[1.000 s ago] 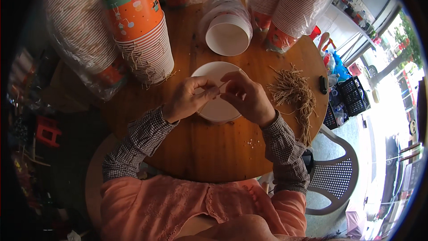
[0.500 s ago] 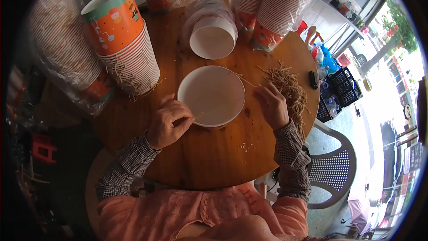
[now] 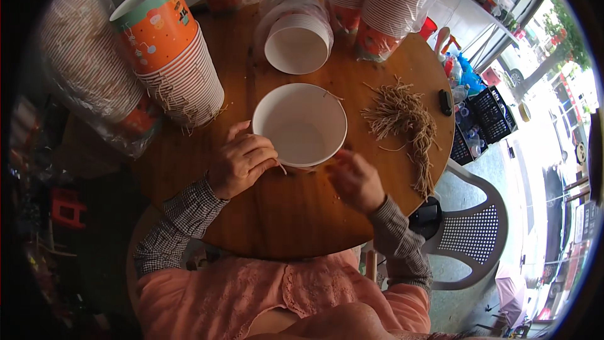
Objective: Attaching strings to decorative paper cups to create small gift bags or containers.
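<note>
A white paper bucket (image 3: 299, 123) stands on the table in front of me, its open mouth facing up. My left hand (image 3: 244, 160) is closed in a pinch at its near left rim. A short end of tan cord (image 3: 283, 169) sticks out from between the thumb and finger. Another thin bit of cord (image 3: 333, 96) shows at the bucket's far right rim. My right hand (image 3: 357, 179) is beside the near right of the bucket, smeared by motion, so its fingers and anything in them are unclear. A pile of loose tan cords (image 3: 402, 113) lies to the right.
A stack of patterned paper buckets (image 3: 182, 69) stands at left, beside bagged stacks (image 3: 88, 56). A plastic-wrapped stack (image 3: 297, 47) lies on its side at the back, with more bagged stacks (image 3: 396, 6) at far right. A small black object (image 3: 445, 102) sits near the right edge, above a chair (image 3: 469, 236).
My right hand has moved left and nearer, from beside the cord pile to the bucket's near right side. My left hand stays at the near left rim. The view has shifted slightly.
</note>
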### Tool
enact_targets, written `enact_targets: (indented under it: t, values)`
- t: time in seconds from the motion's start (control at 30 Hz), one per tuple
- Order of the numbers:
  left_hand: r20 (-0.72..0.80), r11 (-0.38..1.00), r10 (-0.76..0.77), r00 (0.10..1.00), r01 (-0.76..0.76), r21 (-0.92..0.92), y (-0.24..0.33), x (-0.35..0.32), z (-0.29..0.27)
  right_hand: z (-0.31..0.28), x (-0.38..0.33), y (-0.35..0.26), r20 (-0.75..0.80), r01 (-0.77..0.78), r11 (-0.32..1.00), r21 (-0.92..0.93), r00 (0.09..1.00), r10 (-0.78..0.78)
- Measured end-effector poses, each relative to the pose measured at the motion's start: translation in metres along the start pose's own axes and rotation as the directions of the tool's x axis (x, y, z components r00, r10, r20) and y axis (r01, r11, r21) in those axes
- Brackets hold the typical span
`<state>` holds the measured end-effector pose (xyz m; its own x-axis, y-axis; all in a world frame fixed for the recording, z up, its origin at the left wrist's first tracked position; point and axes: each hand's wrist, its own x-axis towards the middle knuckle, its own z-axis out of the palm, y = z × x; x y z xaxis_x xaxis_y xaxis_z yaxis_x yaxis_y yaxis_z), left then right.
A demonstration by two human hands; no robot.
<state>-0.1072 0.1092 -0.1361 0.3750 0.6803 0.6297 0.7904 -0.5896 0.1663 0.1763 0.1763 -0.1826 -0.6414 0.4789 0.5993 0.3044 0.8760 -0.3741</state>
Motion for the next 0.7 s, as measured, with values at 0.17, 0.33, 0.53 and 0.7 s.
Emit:
enact_targets:
  t: [0.17, 0.33, 0.53, 0.7]
  values:
    - [-0.051, 0.998, -0.060, 0.997, 0.060, -0.006, 0.005, 0.018, -0.015, 0.013, -0.023, -0.002, 0.145, 0.017, 0.988, -0.157, 0.989, 0.006]
    - [0.112, 0.980, 0.077, 0.991, -0.096, 0.173, 0.056, 0.057, 0.027, 0.006, -0.028, 0.009, 0.011, -0.073, 0.995, -0.063, 0.997, 0.074]
    - [-0.060, 0.995, 0.098, 0.993, -0.096, 0.040, -0.011, 0.092, -0.057, -0.017, 0.012, -0.004, -0.282, -0.088, 0.996, 0.016, 0.955, 0.089]
    - [-0.299, 0.722, -0.564, 0.769, 0.285, -0.630, -0.096, 0.120, -0.197, -0.023, 0.032, 0.006, -0.345, -0.112, 0.987, 0.114, 0.927, 0.145]
